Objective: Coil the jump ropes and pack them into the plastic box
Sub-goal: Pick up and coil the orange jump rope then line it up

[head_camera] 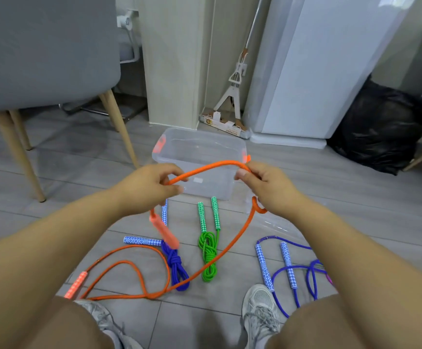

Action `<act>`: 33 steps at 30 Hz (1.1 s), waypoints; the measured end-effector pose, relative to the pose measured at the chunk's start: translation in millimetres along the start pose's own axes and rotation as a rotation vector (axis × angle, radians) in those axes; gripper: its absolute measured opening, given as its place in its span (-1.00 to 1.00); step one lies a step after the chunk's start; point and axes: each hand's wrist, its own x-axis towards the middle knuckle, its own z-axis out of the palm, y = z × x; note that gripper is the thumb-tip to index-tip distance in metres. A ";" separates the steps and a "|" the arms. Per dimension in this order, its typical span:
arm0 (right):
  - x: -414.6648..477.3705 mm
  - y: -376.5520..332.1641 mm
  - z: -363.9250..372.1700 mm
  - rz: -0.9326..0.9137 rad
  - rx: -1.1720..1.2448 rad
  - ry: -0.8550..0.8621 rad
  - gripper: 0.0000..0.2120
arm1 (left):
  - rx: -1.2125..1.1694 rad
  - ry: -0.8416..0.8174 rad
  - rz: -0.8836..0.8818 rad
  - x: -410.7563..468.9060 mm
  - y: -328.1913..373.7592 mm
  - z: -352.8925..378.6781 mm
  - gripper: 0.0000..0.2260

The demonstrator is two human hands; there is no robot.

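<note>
Both hands hold an orange jump rope (206, 169) stretched between them above a clear plastic box (200, 147). My left hand (149, 185) pinches the rope near one orange handle (166, 233), which dangles below it. My right hand (268, 187) grips the rope further along, and the rest trails down to loops on the floor (129, 280) and a second orange handle (77, 283). On the floor lie a coiled blue rope (176, 265), a coiled green rope (208, 255) and a loose blue rope (293, 268).
A grey chair with wooden legs (26, 157) stands at the left. A mop (232, 96), a white appliance (305, 71) and a black bag (381, 132) are behind the box. My two shoes (260, 313) rest on the grey tiled floor.
</note>
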 end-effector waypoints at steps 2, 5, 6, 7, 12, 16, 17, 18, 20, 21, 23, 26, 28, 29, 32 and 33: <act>-1.0 -4.4 7.2 -0.039 -0.037 -0.082 -0.78 | -0.122 0.017 0.037 -0.7 6.6 5.8 -0.95; -3.7 -1.2 9.9 -0.040 -0.103 -0.157 -0.86 | -0.125 0.108 0.056 -2.3 7.8 11.3 -0.89; -5.3 2.7 7.6 -0.036 -0.151 -0.165 -0.87 | -0.104 0.153 0.044 -3.0 5.4 11.0 -0.88; -6.9 7.9 4.0 -0.028 -0.219 -0.173 -0.86 | -0.095 0.195 0.021 -4.2 1.4 9.0 -0.87; -18.4 35.6 -16.1 0.094 -0.370 -0.141 -0.85 | -0.053 0.183 -0.077 -12.5 -16.3 2.4 -0.83; -26.3 33.5 -8.4 0.138 0.018 -0.089 -0.88 | -0.115 0.102 -0.106 -14.6 -17.0 9.8 -0.79; -26.9 29.4 -4.8 0.140 0.121 -0.078 -0.90 | -0.137 0.099 -0.106 -14.2 -15.6 10.5 -0.79; -26.2 24.9 -1.5 0.145 0.205 -0.063 -0.90 | -0.149 0.100 -0.103 -13.8 -13.2 10.5 -0.79; -23.8 16.9 3.0 0.168 0.324 -0.021 -0.81 | -0.153 0.123 -0.096 -14.2 -7.6 9.3 -0.81; -22.3 13.5 4.0 0.170 0.345 0.002 -0.78 | -0.148 0.153 -0.089 -13.7 -6.1 7.9 -0.82; -20.3 10.9 4.3 0.129 0.246 0.035 -0.76 | -0.164 0.236 -0.077 -12.5 -3.6 3.2 -0.85; -20.9 15.1 2.4 0.063 0.001 0.021 -0.81 | -0.218 0.345 -0.068 -14.2 0.0 -6.5 -0.88; -21.2 21.0 0.9 0.076 -0.123 -0.014 -0.75 | -0.215 0.368 -0.072 -15.3 -0.1 -11.1 -0.89; -21.2 24.0 0.7 0.082 -0.182 -0.030 -0.70 | -0.213 0.366 -0.074 -16.4 0.0 -11.5 -0.89; -21.3 29.5 2.7 0.103 -0.266 -0.054 -0.65 | -0.229 0.342 -0.092 -17.1 -0.9 -7.0 -0.90; -21.3 30.0 3.6 0.106 -0.271 -0.043 -0.67 | -0.212 0.340 -0.097 -16.1 -0.7 -4.4 -0.89</act>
